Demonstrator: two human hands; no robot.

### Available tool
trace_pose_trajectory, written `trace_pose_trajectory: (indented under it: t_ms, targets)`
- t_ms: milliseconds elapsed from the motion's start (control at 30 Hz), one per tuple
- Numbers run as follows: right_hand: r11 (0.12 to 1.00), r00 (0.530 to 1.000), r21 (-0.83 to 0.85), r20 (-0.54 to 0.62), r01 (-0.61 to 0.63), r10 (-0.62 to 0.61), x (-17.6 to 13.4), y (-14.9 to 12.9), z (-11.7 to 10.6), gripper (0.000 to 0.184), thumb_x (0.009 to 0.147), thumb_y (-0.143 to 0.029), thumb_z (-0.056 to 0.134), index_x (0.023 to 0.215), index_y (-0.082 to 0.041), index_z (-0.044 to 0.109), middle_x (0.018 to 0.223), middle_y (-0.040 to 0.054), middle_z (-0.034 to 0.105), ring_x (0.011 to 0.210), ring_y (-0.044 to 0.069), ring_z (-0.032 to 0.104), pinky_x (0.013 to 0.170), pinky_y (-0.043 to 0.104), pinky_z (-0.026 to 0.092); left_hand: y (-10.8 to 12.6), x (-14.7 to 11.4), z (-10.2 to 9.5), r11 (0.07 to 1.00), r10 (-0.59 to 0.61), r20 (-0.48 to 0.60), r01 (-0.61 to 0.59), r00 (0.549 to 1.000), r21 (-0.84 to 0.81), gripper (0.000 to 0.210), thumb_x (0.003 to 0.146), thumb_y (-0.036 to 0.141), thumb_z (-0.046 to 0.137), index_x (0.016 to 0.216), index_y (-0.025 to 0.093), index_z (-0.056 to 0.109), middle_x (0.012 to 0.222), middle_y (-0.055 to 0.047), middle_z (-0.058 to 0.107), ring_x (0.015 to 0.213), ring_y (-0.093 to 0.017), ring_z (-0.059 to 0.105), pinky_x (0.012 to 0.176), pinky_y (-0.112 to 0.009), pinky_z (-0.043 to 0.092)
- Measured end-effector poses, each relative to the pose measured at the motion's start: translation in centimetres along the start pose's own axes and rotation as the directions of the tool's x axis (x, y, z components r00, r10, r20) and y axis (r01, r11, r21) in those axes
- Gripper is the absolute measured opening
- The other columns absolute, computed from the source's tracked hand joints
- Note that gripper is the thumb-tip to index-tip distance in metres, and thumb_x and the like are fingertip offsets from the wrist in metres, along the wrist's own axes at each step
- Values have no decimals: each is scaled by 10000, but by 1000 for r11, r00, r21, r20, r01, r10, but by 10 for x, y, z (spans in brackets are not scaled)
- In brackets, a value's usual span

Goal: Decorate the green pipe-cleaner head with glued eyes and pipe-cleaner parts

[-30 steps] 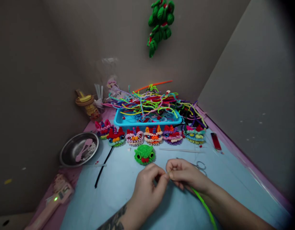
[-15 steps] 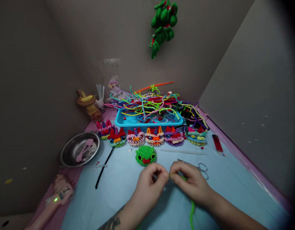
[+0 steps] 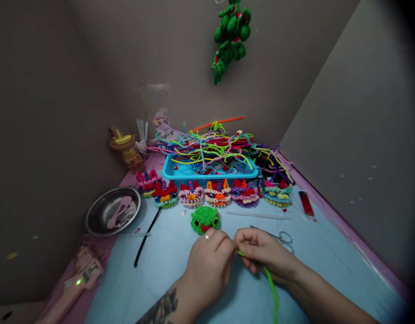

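A bright green pipe cleaner (image 3: 270, 288) runs down from between my hands toward the bottom of the view. My right hand (image 3: 261, 252) is closed in a pinch on it, a short bit showing at the fingertips. Against those fingertips, my left hand (image 3: 212, 256) is closed too, its back turned up and a ring on one finger; it seems to grip the same piece's end, though the tip is hidden. Just beyond the left knuckles sits a green fuzzy frog-like head (image 3: 205, 218) with black eyes and a red mouth, partly covered by that hand.
Scissors (image 3: 281, 237) lie beyond my right hand. Several colourful fuzzy animal heads (image 3: 218, 193) line up before a blue tray (image 3: 210, 175) heaped with pipe cleaners. At left are a metal bowl (image 3: 92, 220), a black pipe cleaner (image 3: 146, 238) and a pink glue gun (image 3: 72, 288).
My left hand has rolled over so its back faces up, and it now overlaps the green head's lower edge. My right fingers have shifted slightly, still pinching the green pipe cleaner.
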State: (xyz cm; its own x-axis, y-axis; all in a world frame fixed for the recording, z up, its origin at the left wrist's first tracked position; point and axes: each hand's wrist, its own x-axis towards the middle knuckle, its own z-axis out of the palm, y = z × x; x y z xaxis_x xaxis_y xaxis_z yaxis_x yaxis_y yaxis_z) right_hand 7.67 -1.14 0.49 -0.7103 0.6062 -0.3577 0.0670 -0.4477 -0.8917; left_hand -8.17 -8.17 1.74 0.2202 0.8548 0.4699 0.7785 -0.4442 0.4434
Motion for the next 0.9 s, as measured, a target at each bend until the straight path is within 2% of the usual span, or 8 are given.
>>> trace_pose_trajectory:
  t_ms: [133,267,400,533,633,733,833,900]
  targets:
    - [995,998,76,25,-57,55,0,-1,-2,376,601,-433,750,673,-143,522,431,-50,518,334,33,391,337,133,260,-1,0,2,999,34,6,-34,999,25,209,818,77,376,836,172,561,777,-54,574,713,-172,490,628,-285,421]
    - [994,995,43,27,-98,97,-1,-3,-4,320,572,-341,764,683,-137,544,446,-36,559,330,41,420,333,138,281,-2,0,2,997,54,19,-55,998,49,218,803,68,387,861,177,566,787,-51,580,712,-175,487,620,-288,411]
    - [994,997,-81,36,-69,72,0,-4,-6,271,606,-317,727,685,-141,537,467,-34,570,352,58,458,363,159,323,-3,-1,2,996,47,68,-52,997,79,182,780,74,418,832,181,556,765,-49,570,707,-185,482,608,-298,396]
    - [940,999,-339,44,36,-22,-4,-9,-5,129,709,-251,631,704,-154,545,505,-37,557,435,80,492,436,184,361,1,-1,-1,998,-13,91,7,996,61,130,774,100,429,786,182,529,747,-51,549,693,-188,480,587,-295,381]
    - [731,956,-629,69,264,-285,-8,-11,-3,85,790,-237,562,734,-174,577,634,-1,600,598,115,545,562,218,405,4,0,-6,989,-135,118,141,984,-42,124,829,146,408,776,185,513,748,-46,539,690,-171,491,584,-271,379]
    - [397,825,-787,236,472,-513,-10,-10,-3,111,850,-219,499,794,-193,591,726,26,620,688,134,552,644,241,400,6,2,-8,944,-252,161,279,954,-176,149,850,171,393,751,186,504,738,-37,534,696,-157,498,601,-253,377]
    - [141,729,-827,382,544,-568,-10,-10,-3,126,866,-176,463,849,-193,588,714,41,619,674,146,545,626,259,379,4,5,-7,846,-363,230,423,903,-327,179,839,196,407,687,179,499,690,-17,521,676,-144,488,600,-243,360]
    - [-2,683,-836,449,548,-576,-11,-11,-3,135,863,-151,461,870,-185,592,695,46,622,651,153,543,602,270,357,1,7,-5,713,-436,322,541,841,-447,196,819,229,428,641,170,485,632,4,487,629,-128,460,578,-232,340]
